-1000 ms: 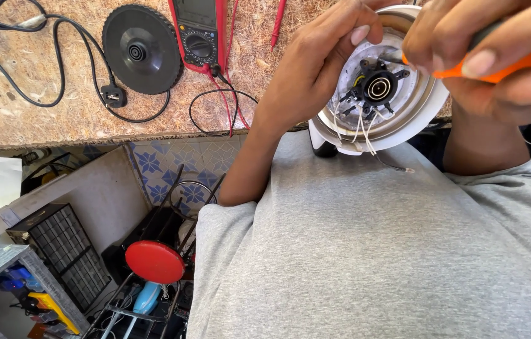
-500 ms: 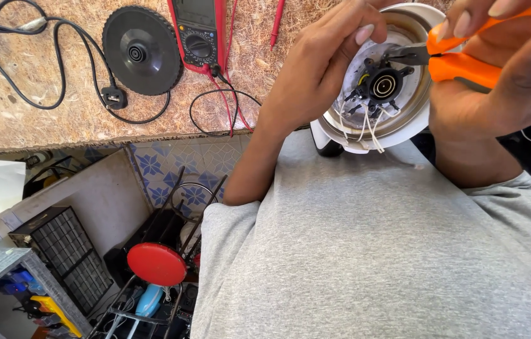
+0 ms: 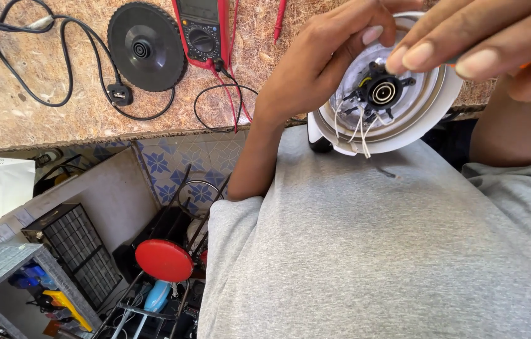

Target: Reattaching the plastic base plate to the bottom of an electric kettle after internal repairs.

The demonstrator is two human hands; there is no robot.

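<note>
1. I see the table (image 3: pixel 39 119) carrying a round black base (image 3: pixel 146 47), its cord and plug (image 3: pixel 119 94), and a red multimeter (image 3: pixel 201 31).
2. White kettle underside (image 3: pixel 384 94) sits against the grey shirt, at the table edge.
3. Left hand (image 3: pixel 322 69): grip clamped on the kettle rim, blocking its left side.
4. Right hand (image 3: pixel 485 44): fingers closed on an orange-handled tool, now mostly hidden; earlier its tip reached the black connector (image 3: pixel 383 93).

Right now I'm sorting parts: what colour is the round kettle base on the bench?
Black, clearest in the head view: round kettle base.

head view, steeply down, close to workbench (image 3: pixel 39 119)
</note>
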